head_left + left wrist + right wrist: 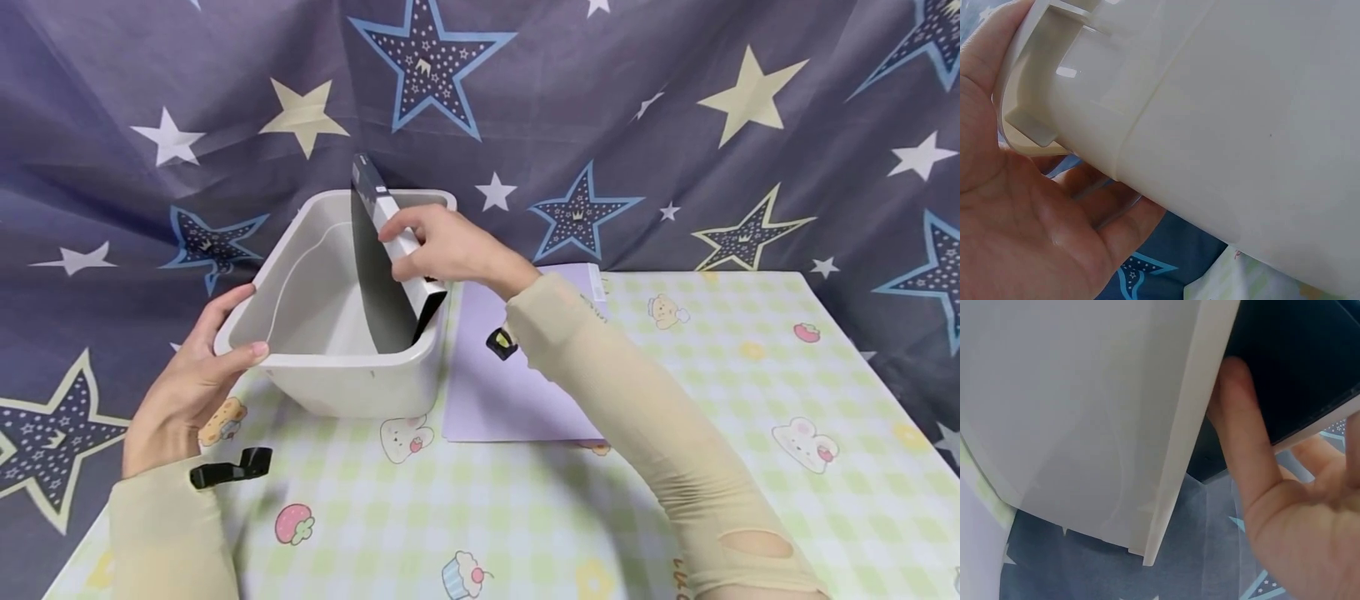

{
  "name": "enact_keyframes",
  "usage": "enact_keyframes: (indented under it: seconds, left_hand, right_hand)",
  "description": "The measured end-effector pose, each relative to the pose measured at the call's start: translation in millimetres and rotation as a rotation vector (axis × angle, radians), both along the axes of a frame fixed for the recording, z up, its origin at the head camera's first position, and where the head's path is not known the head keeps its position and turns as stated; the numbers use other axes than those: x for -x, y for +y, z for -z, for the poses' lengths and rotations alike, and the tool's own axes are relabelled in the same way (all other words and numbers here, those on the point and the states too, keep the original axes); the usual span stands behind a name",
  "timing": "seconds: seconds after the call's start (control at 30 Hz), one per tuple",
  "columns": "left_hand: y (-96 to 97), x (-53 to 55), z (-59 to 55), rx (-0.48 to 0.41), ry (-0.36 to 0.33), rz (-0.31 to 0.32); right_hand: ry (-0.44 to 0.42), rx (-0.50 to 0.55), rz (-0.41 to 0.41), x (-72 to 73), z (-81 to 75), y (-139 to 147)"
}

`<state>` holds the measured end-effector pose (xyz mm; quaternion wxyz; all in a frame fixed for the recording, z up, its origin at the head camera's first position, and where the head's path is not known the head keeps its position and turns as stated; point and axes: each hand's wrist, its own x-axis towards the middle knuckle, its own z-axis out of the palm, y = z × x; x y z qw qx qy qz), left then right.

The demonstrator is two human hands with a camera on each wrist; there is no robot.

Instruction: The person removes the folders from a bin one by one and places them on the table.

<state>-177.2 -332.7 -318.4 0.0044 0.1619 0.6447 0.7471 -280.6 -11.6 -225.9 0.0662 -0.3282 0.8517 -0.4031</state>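
A white plastic bin (345,387) stands at the left of the table. My left hand (191,379) grips its front left corner, with the thumb over the rim and the other fingers outside against the wall, as the left wrist view shows the bin (1210,125) from outside. My right hand (457,246) pinches a black file folder (384,292) by its spine, which carries a white label. The folder is tilted, its lower part inside the bin and its spine above the rim. In the right wrist view the folder's dark side (1300,369) is beside the bin wall (1085,425).
A light purple folder (495,383) lies flat just right of the bin, partly under my right forearm. A green checked cloth (712,375) covers the table. Behind hangs a dark blue curtain (645,125) with stars, close to the bin's back.
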Motion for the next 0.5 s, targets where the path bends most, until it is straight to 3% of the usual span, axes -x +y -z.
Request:
enact_keyframes:
  seconds: [0.5]
  left_hand:
    - [-0.3,-1.3,-2.0,0.011,-0.013,-0.011]
  right_hand:
    - [-0.071,0.083,0.005,0.3,-0.3,8.6]
